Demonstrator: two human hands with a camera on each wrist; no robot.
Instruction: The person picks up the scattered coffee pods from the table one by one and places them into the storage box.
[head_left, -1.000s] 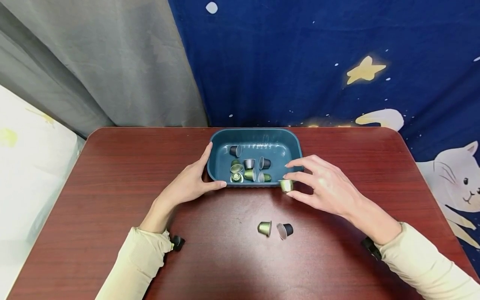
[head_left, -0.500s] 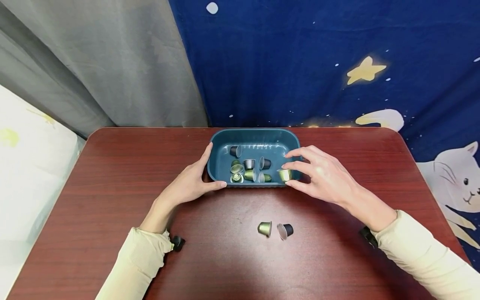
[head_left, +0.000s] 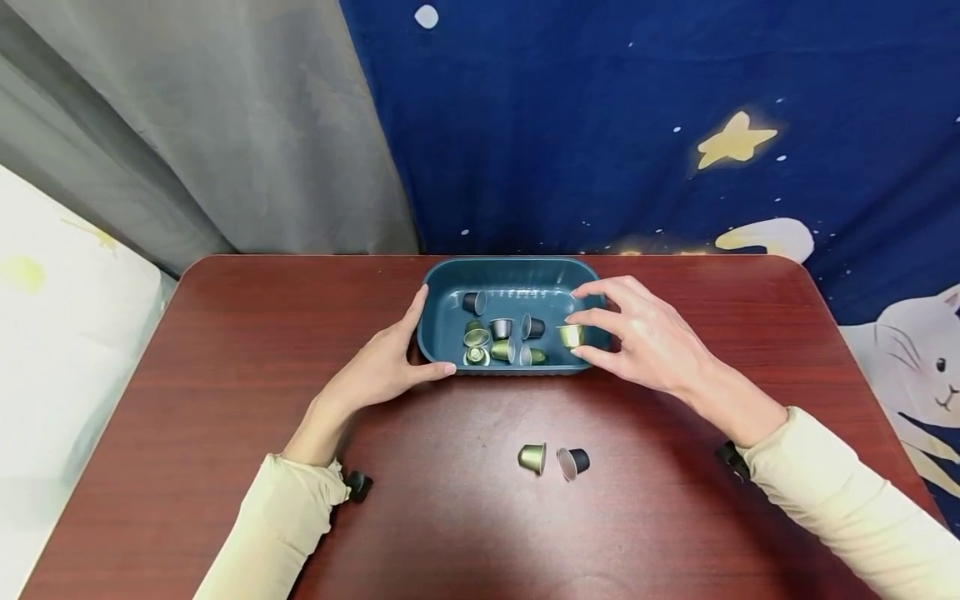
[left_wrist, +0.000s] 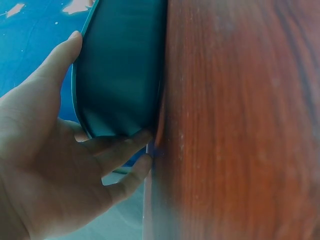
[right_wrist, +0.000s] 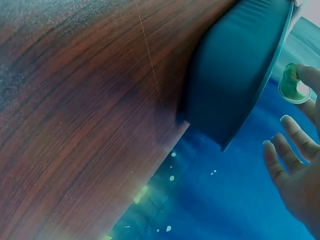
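Observation:
A teal oval plastic bin [head_left: 517, 372] stands at the table's far edge with several coffee capsules lying inside. My left hand [head_left: 371, 368] grips its left end, thumb on the front rim; the left wrist view shows fingers [left_wrist: 122, 154] wrapped along the outer wall. Over the right part of the bin, my right hand [head_left: 654, 343] pinches a light green coffee capsule [head_left: 571, 336] between thumb and finger, its wide rim up. In the right wrist view this capsule [right_wrist: 290, 82] hangs beyond the bin's rim, the other fingers spread.
On the table in front of the bin lie a green capsule [head_left: 532, 458] and a black capsule [head_left: 577, 462], both on their sides. Inside the bin, a black capsule [head_left: 471, 302] rests at the back left. A blue curtain [head_left: 540, 125] hangs behind the table edge.
My right hand has carried the green capsule from the front rim back and inward over the bin. My left hand and the two capsules on the table have stayed put.

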